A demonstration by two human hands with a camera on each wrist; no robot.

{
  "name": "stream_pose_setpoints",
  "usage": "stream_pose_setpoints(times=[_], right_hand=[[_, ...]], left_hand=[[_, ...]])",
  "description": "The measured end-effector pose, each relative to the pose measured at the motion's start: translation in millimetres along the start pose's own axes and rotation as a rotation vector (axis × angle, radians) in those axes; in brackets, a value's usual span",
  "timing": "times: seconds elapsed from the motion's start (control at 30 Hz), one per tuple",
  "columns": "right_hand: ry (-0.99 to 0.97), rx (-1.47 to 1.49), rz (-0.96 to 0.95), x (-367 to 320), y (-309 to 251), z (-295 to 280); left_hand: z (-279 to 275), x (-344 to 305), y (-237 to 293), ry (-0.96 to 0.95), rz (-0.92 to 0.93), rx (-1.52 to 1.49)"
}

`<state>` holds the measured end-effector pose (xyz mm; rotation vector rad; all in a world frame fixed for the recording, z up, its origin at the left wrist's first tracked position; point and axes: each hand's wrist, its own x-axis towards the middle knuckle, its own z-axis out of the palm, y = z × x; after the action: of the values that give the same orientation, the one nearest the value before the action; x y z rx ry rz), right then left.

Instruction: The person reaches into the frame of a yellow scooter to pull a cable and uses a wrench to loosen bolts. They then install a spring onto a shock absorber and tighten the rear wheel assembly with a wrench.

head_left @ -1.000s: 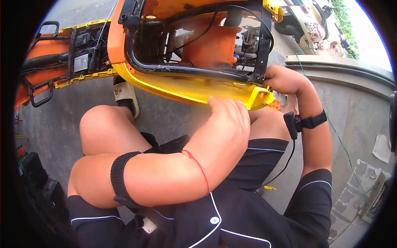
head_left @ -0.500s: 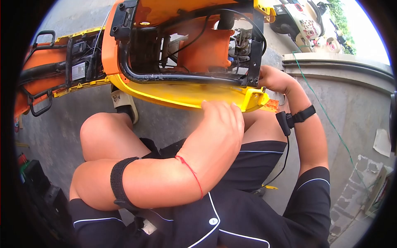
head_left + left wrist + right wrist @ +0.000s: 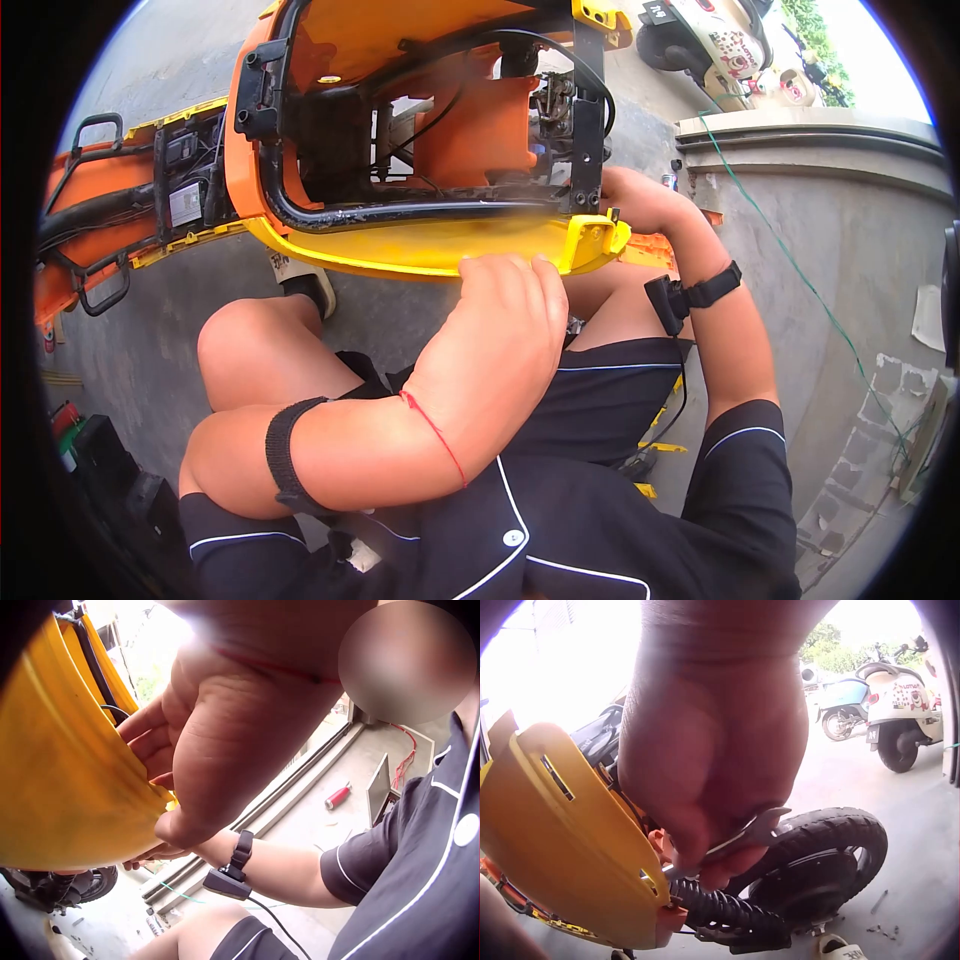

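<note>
A scooter's black tubular frame (image 3: 400,212) shows in the head view, with a yellow body panel (image 3: 370,250) along its near side. My left hand (image 3: 495,330) grips the panel's lower edge near its right end; in the left wrist view the thumb and fingers lie on either side of the edge. At the rear end of the frame is my right hand (image 3: 650,208). The right wrist view shows it holding an open-end wrench (image 3: 769,823), one forked end sticking out past the fingers. The wrench's other end reaches toward the panel's slotted corner, close above a black coil spring (image 3: 720,909).
A black wheel (image 3: 840,847) stands behind the spring. Loose bolts (image 3: 885,931) lie on the floor. A white scooter (image 3: 735,50) is parked beyond a low ledge (image 3: 800,140). A green cord (image 3: 790,250) runs down it. A red can (image 3: 338,796) lies on the floor.
The scooter frame and panel appear further left and slightly lower in the head view, both hands shifting with them. Both hands keep their places at the panel and frame end.
</note>
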<state>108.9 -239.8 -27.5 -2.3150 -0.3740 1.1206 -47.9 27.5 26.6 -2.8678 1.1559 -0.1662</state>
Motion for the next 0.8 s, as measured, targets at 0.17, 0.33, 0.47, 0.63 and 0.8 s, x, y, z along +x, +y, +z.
stream_pose_setpoints(times=[0.17,0.33,0.47,0.63,0.8], right_hand=[[0.014,-0.261,-0.187,-15,-38,3],[-0.082,-0.114,-0.015,-26,-38,-16],[0.056,0.109,-0.024,-22,-8,-10],[0.255,0.012,0.101,-20,-10,-3],[0.432,0.084,0.113,-37,-39,10]], left_hand=[[-3,-2,-4,-0.029,0.001,-0.02],[-1,-4,-8,0.002,0.026,-0.059],[-1,0,-10,0.002,0.022,-0.105],[-2,2,-14,-0.013,0.029,-0.11],[-1,4,-13,-0.029,0.033,-0.107]])
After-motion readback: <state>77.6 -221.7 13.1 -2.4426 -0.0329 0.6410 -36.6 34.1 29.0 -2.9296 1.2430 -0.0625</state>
